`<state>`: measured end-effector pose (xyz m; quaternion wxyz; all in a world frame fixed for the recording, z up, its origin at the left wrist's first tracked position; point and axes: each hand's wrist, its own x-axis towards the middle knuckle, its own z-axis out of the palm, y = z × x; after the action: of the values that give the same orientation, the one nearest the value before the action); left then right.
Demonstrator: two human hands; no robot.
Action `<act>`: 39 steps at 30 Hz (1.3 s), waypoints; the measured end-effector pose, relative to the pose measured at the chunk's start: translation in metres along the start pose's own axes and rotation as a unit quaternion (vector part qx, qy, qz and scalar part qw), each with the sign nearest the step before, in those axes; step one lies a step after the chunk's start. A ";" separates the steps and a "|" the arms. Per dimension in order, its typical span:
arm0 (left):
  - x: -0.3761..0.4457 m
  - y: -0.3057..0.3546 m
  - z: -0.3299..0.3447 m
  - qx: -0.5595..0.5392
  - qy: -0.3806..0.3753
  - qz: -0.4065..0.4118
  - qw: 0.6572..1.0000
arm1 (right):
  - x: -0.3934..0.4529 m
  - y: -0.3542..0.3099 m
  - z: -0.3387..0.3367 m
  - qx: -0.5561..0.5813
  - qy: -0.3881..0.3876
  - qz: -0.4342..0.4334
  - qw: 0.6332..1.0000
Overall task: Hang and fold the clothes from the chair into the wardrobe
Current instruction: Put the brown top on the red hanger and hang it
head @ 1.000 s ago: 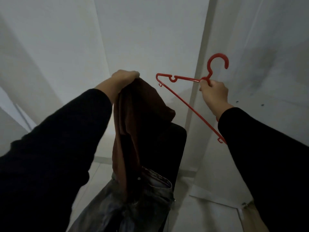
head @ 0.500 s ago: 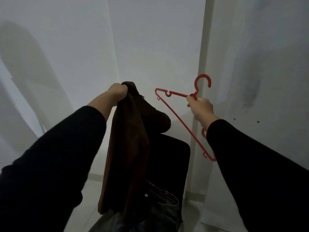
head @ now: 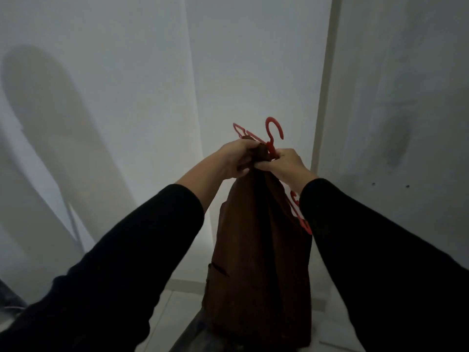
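Note:
A brown garment (head: 256,250) hangs straight down in front of me, bunched at its top. My left hand (head: 234,158) grips that bunched top. My right hand (head: 284,165) holds the neck of a red plastic hanger (head: 274,130), right against the cloth and touching my left hand. The hanger's hook sticks up above both hands; one arm end shows behind the left hand, the other (head: 300,214) pokes out beside my right sleeve. The rest of the hanger is hidden by the garment. The chair is hidden behind the cloth.
White walls (head: 127,97) meet in a corner ahead, with a pale vertical post (head: 324,97) to the right. A grey stained panel (head: 406,110) stands at the right. Pale floor tiles (head: 177,313) lie below, and a dark grey fabric edge (head: 193,334) shows at the bottom.
My hands have come together: the right hand brought the hanger left to the garment's top. The garment now hangs lifted in front of the chair, covering it.

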<state>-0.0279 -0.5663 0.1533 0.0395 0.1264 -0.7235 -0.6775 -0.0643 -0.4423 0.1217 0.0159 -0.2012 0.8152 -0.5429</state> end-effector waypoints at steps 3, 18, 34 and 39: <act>-0.007 -0.006 -0.007 0.055 -0.040 0.012 0.998 | -0.012 -0.006 0.000 -0.037 0.053 0.017 0.998; -0.016 -0.067 -0.004 0.375 -0.208 0.005 0.903 | -0.085 -0.068 -0.058 -0.126 0.082 -0.023 0.988; -0.021 -0.076 0.044 0.152 -0.302 -0.103 0.936 | -0.090 -0.073 -0.118 -0.026 0.279 -0.061 0.958; -0.033 -0.076 0.057 0.399 -0.351 -0.117 0.839 | -0.087 -0.065 -0.126 -0.023 0.281 -0.057 0.958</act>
<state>0.0012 -0.5073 0.0772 -0.3513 -0.0314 -0.8763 -0.3281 0.0048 -0.3231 0.2141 -0.2489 -0.0868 0.7862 -0.5589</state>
